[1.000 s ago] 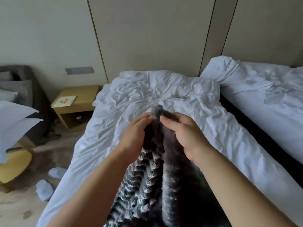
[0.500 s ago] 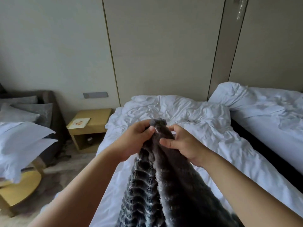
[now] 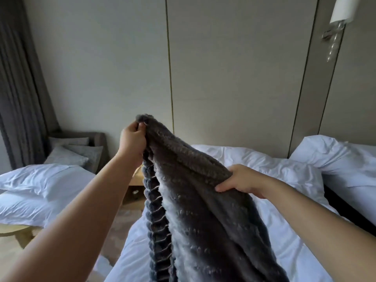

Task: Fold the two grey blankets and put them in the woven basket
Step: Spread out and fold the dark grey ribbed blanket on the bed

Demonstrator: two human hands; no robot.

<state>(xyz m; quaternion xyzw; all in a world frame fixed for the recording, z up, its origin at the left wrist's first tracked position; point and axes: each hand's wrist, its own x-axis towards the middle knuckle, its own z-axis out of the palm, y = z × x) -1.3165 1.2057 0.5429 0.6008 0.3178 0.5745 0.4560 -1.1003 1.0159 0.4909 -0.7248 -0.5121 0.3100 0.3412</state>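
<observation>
A dark grey plush blanket [image 3: 195, 216] hangs in front of me above the white bed, ribbed on its left face and fuzzy on the right. My left hand [image 3: 132, 139] grips its top corner, raised high. My right hand [image 3: 242, 181] sits lower and to the right, fingers curled over the blanket's upper edge. The cloth slopes down between the two hands and drops out of the bottom of the view. No second blanket and no woven basket are in sight.
The white bed [image 3: 274, 171] lies under the blanket, with a second bed [image 3: 350, 169] to the right across a dark gap. White pillows [image 3: 40, 192] rest on a yellow table at the left. A grey sofa [image 3: 81, 149], a wooden nightstand [image 3: 134, 188] and a curtain [image 3: 18, 88] stand behind.
My hands were together on the blanket's top corner. The left hand rose with the corner, while the right slid down the edge to the right. The view tilted upward.
</observation>
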